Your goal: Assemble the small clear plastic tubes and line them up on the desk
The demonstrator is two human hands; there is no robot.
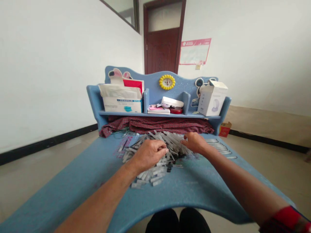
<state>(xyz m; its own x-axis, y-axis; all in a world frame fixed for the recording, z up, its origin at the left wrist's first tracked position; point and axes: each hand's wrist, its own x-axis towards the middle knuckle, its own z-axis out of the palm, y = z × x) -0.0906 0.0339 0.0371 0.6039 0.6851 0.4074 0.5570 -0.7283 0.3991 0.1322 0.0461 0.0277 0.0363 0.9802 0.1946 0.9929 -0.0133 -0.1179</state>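
Observation:
Over the near left part of a pile of pale translucent plastic pieces is my left hand. Its fingers are curled and the thumb presses against them; anything in the pinch is too small to make out. My right hand reaches in at the right edge of the pile, bent at the knuckles, with a gap between thumb and forefinger. Long slim translucent tubes lie heaped between the hands. Shorter clear caps are scattered nearer to me, beside a few small black pieces.
Finished-looking slim pens lie in a row right of my right hand. A checked cloth is bunched behind the pile, under a blue shelf. The shelf bears a mask box, papers and a white box. The blue table curves inward near my knees.

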